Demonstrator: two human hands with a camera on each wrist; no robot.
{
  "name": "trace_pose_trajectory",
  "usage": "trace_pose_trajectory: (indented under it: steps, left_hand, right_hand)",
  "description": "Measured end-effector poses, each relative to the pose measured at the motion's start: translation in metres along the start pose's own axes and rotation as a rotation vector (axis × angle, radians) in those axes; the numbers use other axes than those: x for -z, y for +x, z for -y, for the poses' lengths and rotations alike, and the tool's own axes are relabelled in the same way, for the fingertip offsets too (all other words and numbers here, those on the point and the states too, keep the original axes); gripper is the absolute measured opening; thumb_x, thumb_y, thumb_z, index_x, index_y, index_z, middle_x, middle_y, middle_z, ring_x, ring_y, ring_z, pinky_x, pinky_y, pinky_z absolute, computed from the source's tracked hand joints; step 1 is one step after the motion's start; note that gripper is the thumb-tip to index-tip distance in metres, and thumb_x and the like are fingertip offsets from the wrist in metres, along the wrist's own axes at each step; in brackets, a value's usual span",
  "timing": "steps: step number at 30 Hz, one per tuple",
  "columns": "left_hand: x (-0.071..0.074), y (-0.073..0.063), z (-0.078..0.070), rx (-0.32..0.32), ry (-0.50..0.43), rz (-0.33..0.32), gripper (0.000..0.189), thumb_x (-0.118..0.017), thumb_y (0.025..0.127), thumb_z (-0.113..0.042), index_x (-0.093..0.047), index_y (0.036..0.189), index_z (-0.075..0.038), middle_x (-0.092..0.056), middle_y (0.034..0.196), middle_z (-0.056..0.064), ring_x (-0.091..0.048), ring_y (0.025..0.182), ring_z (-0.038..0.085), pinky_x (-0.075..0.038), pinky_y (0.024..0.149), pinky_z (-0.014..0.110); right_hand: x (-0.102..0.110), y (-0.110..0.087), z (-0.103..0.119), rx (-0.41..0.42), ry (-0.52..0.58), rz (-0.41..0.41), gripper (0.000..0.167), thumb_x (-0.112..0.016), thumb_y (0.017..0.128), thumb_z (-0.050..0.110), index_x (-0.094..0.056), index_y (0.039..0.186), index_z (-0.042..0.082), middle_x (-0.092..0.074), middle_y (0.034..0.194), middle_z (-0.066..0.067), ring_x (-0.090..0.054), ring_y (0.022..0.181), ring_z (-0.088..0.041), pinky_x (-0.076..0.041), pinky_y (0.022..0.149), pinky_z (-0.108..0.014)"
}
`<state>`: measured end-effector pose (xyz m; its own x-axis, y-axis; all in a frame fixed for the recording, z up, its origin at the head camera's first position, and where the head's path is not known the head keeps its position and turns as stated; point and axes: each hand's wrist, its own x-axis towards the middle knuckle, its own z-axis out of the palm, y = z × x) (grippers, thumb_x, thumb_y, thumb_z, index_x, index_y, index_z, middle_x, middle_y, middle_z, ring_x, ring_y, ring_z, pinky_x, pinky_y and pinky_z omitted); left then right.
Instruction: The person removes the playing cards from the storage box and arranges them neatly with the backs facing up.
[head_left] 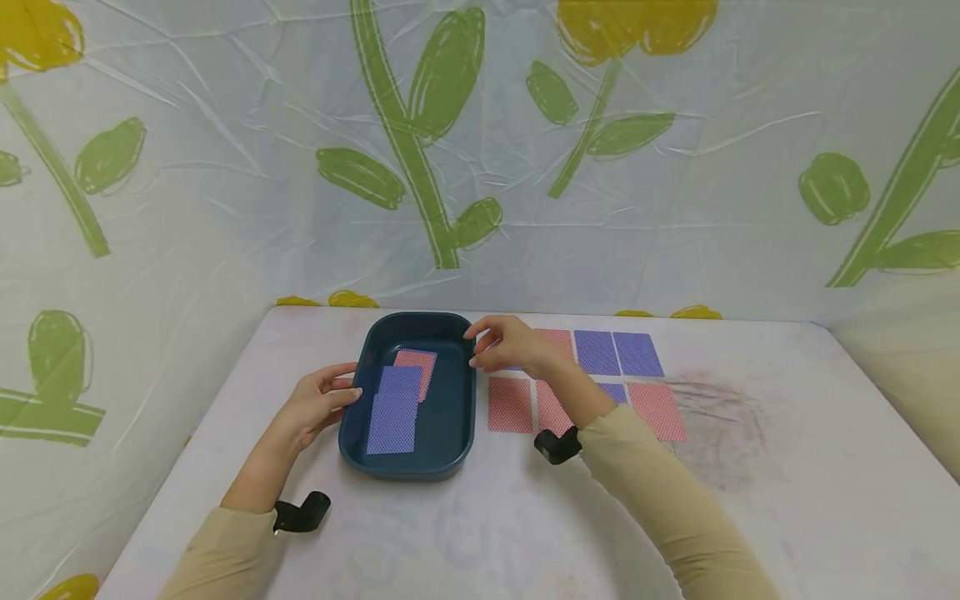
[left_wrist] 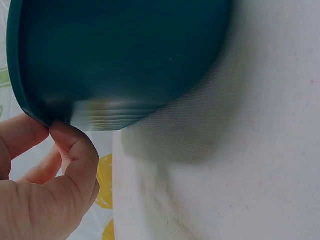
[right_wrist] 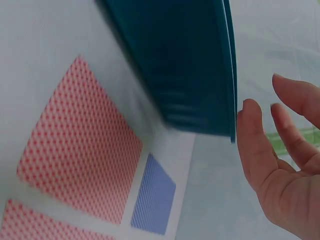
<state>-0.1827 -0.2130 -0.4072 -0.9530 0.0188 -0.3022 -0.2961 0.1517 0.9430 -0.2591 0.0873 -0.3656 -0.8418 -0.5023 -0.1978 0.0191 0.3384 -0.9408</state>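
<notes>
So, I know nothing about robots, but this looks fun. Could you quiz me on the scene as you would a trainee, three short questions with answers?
1. In the head view, where does the left hand hold the dark teal, rounded rectangular tray?
A) Left side
B) Right side
C) Near end

2. True or false: red-patterned rectangular cards and blue-patterned rectangular cards both lie on the white table to the right of the tray.

3. Fill in: inside the tray, a blue-patterned card partly covers a card patterned in ____.

Key: 1. A; 2. True; 3. Red.
</notes>
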Motion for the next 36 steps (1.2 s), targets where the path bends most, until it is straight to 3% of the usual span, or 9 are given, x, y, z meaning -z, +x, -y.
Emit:
trace_pose_trajectory:
  steps: [7, 14, 19, 23, 27, 31, 36]
  left_hand:
    - [-0.001, -0.001, -0.001, 0.011, 0.005, -0.005, 0.057, -0.058, 0.090, -0.003, -0.034, 0.141, 0.000, -0.044, 0.122, 0.020, -0.055, 0.082, 0.010, -0.047, 0.069, 0.022]
    - [-0.001, -0.002, -0.002, 0.002, 0.005, -0.004, 0.056, -0.058, 0.090, -0.002, -0.034, 0.141, 0.001, -0.045, 0.119, 0.019, -0.055, 0.080, 0.010, -0.047, 0.068, 0.022]
    - [0.000, -0.002, -0.001, -0.011, -0.005, 0.004, 0.056, -0.058, 0.090, -0.001, -0.034, 0.141, 0.002, -0.048, 0.114, 0.016, -0.056, 0.079, 0.009, -0.047, 0.068, 0.022]
    - [0.000, -0.001, -0.001, -0.017, -0.009, 0.009, 0.056, -0.058, 0.090, -0.001, -0.034, 0.140, 0.003, -0.048, 0.115, 0.017, -0.056, 0.080, 0.009, -0.047, 0.068, 0.022]
    - [0.000, -0.001, -0.001, -0.019, 0.000, 0.008, 0.056, -0.058, 0.090, -0.001, -0.034, 0.140, 0.003, -0.047, 0.117, 0.019, -0.056, 0.082, 0.010, -0.048, 0.068, 0.022]
    - [0.000, -0.002, -0.002, -0.016, -0.004, 0.011, 0.056, -0.057, 0.090, -0.002, -0.034, 0.140, 0.003, -0.046, 0.118, 0.020, -0.056, 0.082, 0.011, -0.048, 0.069, 0.022]
    - [0.000, -0.002, -0.001, -0.020, -0.002, 0.015, 0.055, -0.057, 0.090, -0.002, -0.034, 0.140, 0.003, -0.046, 0.118, 0.019, -0.055, 0.082, 0.009, -0.048, 0.068, 0.021]
  right_hand:
    - [-0.025, 0.011, 0.008, 0.008, 0.020, 0.068, 0.043, -0.068, 0.078, -0.008, -0.055, 0.118, -0.004, -0.052, 0.089, -0.011, -0.061, 0.074, -0.022, -0.053, 0.073, -0.032]
    - [-0.048, 0.022, 0.009, 0.011, 0.030, 0.109, 0.044, -0.067, 0.076, -0.011, -0.055, 0.118, -0.006, -0.055, 0.094, -0.019, -0.060, 0.071, -0.016, -0.053, 0.072, -0.030]
    - [-0.065, 0.027, 0.005, 0.021, -0.019, 0.115, 0.044, -0.068, 0.075, -0.011, -0.057, 0.117, -0.006, -0.056, 0.092, -0.016, -0.057, 0.072, -0.016, -0.053, 0.073, -0.029]
    - [-0.081, 0.031, 0.001, 0.038, -0.135, 0.090, 0.044, -0.073, 0.073, -0.007, -0.060, 0.115, -0.002, -0.057, 0.099, -0.018, -0.054, 0.082, -0.020, -0.051, 0.075, -0.028]
    - [-0.098, 0.033, -0.003, 0.073, -0.355, 0.041, 0.050, -0.080, 0.069, 0.002, -0.060, 0.115, 0.002, -0.058, 0.111, -0.016, -0.054, 0.098, -0.024, -0.048, 0.083, -0.032]
    - [-0.113, 0.033, -0.005, 0.034, -0.590, 0.021, 0.066, -0.086, 0.064, 0.019, -0.055, 0.121, 0.009, -0.051, 0.122, -0.014, -0.050, 0.109, -0.027, -0.044, 0.090, -0.040]
    - [-0.127, 0.031, -0.006, -0.028, -0.761, 0.040, 0.080, -0.089, 0.058, 0.033, -0.050, 0.126, 0.013, -0.044, 0.122, -0.012, -0.044, 0.109, -0.027, -0.043, 0.088, -0.041]
